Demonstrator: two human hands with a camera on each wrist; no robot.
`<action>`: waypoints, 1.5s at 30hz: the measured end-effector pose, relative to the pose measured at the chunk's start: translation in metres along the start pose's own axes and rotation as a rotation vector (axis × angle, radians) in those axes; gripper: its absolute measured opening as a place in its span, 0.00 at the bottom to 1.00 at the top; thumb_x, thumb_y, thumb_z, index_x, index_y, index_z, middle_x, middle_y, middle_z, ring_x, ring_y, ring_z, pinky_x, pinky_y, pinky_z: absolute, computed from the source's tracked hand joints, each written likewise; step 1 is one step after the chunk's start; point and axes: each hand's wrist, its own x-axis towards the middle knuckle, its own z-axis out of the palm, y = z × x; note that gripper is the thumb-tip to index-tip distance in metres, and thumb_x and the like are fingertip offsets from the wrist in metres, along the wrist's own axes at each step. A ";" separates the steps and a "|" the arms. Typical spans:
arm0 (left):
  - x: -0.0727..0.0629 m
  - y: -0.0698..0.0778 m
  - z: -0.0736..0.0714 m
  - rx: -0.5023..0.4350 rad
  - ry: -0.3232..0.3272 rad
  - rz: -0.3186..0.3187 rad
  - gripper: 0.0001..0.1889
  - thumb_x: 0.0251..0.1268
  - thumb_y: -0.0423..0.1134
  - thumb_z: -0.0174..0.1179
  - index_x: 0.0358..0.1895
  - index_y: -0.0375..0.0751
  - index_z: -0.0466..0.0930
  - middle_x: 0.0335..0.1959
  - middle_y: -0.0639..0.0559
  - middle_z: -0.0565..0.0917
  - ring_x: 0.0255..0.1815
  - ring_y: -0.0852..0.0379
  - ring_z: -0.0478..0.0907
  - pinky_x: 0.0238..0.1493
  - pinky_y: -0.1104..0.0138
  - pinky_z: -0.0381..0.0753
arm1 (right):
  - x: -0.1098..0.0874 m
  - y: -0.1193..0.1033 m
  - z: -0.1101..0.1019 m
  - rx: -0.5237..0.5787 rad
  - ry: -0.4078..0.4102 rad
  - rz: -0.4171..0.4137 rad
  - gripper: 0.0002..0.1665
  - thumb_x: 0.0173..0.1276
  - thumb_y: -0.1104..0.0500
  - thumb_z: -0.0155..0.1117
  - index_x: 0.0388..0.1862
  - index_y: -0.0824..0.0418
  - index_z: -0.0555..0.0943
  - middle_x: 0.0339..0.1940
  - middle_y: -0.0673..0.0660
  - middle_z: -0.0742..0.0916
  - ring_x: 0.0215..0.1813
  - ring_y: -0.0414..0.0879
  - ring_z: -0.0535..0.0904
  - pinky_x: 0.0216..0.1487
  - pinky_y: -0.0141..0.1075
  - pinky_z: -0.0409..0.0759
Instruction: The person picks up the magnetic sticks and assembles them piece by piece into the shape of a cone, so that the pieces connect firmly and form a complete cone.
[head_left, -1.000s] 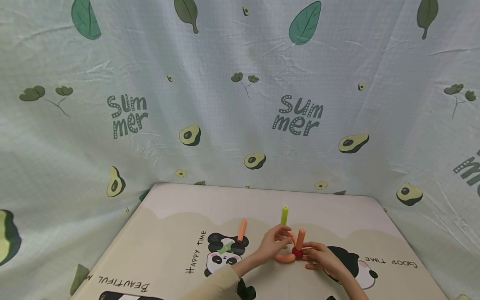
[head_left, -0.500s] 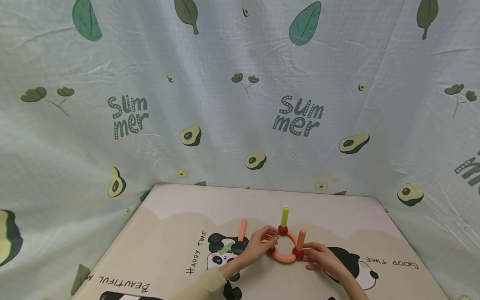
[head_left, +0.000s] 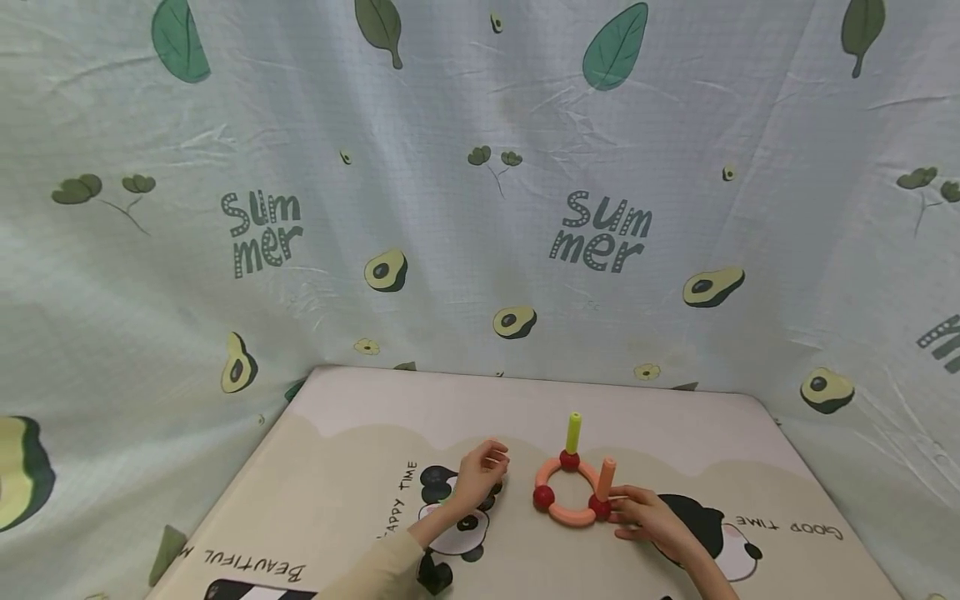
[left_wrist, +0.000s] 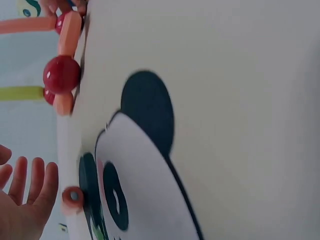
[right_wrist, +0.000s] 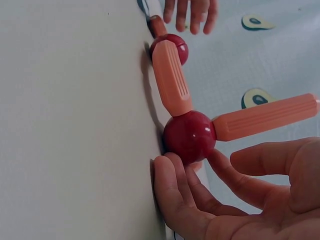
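Note:
A ring of curved orange pieces joined by three red balls lies on the table. An upright yellow-green stick rises from its back ball, an orange stick from the right ball. The left ball carries no stick. My right hand touches the right ball with its fingertips, the thumb apart from it. Left of the ring, my left hand holds nothing, fingers extended. Close by its fingers in the left wrist view is the end of a loose orange stick, hidden behind the hand in the head view.
The table bears printed pandas and lettering. A hanging sheet with avocado and leaf prints stands behind the table's back edge and along both sides.
My left hand has let go of the ring and moved left, over to the loose orange stick. The ring and its sticks stay in place, and my right hand remains at the right ball.

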 end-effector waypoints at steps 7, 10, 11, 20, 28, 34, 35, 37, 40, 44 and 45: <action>0.007 -0.030 -0.012 0.108 0.070 0.002 0.09 0.55 0.23 0.54 0.40 0.25 0.73 0.33 0.32 0.79 0.33 0.41 0.77 0.33 0.65 0.78 | 0.000 0.001 0.000 0.007 0.014 0.003 0.31 0.67 0.55 0.49 0.60 0.76 0.60 0.47 0.59 0.81 0.44 0.43 0.78 0.41 0.37 0.79; 0.012 -0.052 -0.015 0.132 0.058 0.048 0.10 0.55 0.28 0.55 0.40 0.26 0.72 0.32 0.35 0.79 0.31 0.45 0.77 0.32 0.63 0.78 | 0.001 0.001 0.000 0.007 0.014 -0.014 0.31 0.67 0.55 0.49 0.60 0.77 0.60 0.47 0.59 0.81 0.44 0.43 0.78 0.41 0.37 0.79; 0.013 -0.057 -0.017 0.133 0.050 0.061 0.11 0.56 0.30 0.56 0.40 0.27 0.72 0.31 0.36 0.78 0.30 0.47 0.77 0.31 0.62 0.78 | 0.001 0.001 0.000 0.010 0.014 -0.017 0.31 0.67 0.55 0.49 0.59 0.77 0.59 0.47 0.59 0.80 0.44 0.43 0.78 0.41 0.37 0.79; 0.018 -0.058 -0.019 0.241 -0.027 -0.040 0.14 0.59 0.36 0.54 0.43 0.28 0.71 0.34 0.37 0.76 0.32 0.49 0.77 0.29 0.65 0.75 | -0.002 0.006 0.001 0.010 0.031 0.004 0.32 0.67 0.54 0.50 0.59 0.77 0.60 0.45 0.57 0.81 0.43 0.42 0.77 0.41 0.38 0.79; 0.030 -0.054 -0.017 0.409 -0.070 -0.071 0.17 0.56 0.37 0.56 0.42 0.25 0.71 0.29 0.39 0.80 0.26 0.54 0.75 0.25 0.69 0.71 | 0.001 0.004 0.000 0.018 0.014 0.004 0.33 0.66 0.54 0.50 0.61 0.76 0.59 0.48 0.59 0.80 0.44 0.43 0.78 0.42 0.37 0.79; 0.036 -0.056 -0.018 0.410 -0.071 -0.137 0.19 0.50 0.38 0.62 0.41 0.26 0.70 0.24 0.43 0.79 0.19 0.60 0.70 0.20 0.71 0.67 | 0.002 0.004 0.000 0.017 -0.008 -0.006 0.31 0.67 0.56 0.48 0.61 0.76 0.58 0.50 0.62 0.79 0.45 0.43 0.77 0.42 0.38 0.79; 0.037 -0.056 -0.018 0.408 -0.069 -0.148 0.19 0.49 0.37 0.62 0.41 0.26 0.70 0.24 0.43 0.78 0.19 0.60 0.69 0.20 0.71 0.66 | 0.002 0.004 0.000 0.017 -0.010 -0.011 0.31 0.67 0.56 0.48 0.61 0.76 0.58 0.51 0.62 0.79 0.45 0.43 0.77 0.42 0.38 0.79; 0.038 -0.057 -0.019 0.391 -0.067 -0.165 0.19 0.48 0.36 0.63 0.40 0.27 0.71 0.24 0.43 0.79 0.19 0.61 0.69 0.19 0.72 0.66 | 0.001 0.003 0.000 0.016 -0.010 -0.019 0.31 0.67 0.56 0.48 0.61 0.76 0.59 0.50 0.62 0.79 0.45 0.43 0.77 0.42 0.38 0.79; 0.040 -0.058 -0.019 0.337 -0.065 -0.181 0.17 0.46 0.32 0.63 0.39 0.26 0.71 0.25 0.40 0.80 0.19 0.60 0.72 0.18 0.72 0.70 | 0.001 0.003 0.000 0.015 -0.001 -0.027 0.31 0.67 0.55 0.49 0.60 0.75 0.60 0.49 0.60 0.80 0.45 0.43 0.78 0.41 0.38 0.79; 0.040 -0.059 -0.018 0.252 -0.065 -0.210 0.16 0.45 0.29 0.61 0.39 0.25 0.71 0.27 0.37 0.80 0.19 0.59 0.74 0.17 0.71 0.74 | 0.000 0.003 0.000 0.019 0.008 -0.020 0.31 0.67 0.54 0.50 0.60 0.75 0.61 0.46 0.58 0.81 0.44 0.43 0.78 0.41 0.38 0.79; 0.040 -0.059 -0.017 0.240 -0.065 -0.217 0.16 0.45 0.28 0.61 0.39 0.25 0.71 0.27 0.37 0.80 0.19 0.59 0.74 0.17 0.71 0.74 | 0.000 0.004 0.000 0.022 0.008 -0.018 0.31 0.67 0.54 0.50 0.60 0.75 0.61 0.46 0.58 0.81 0.44 0.43 0.78 0.41 0.38 0.79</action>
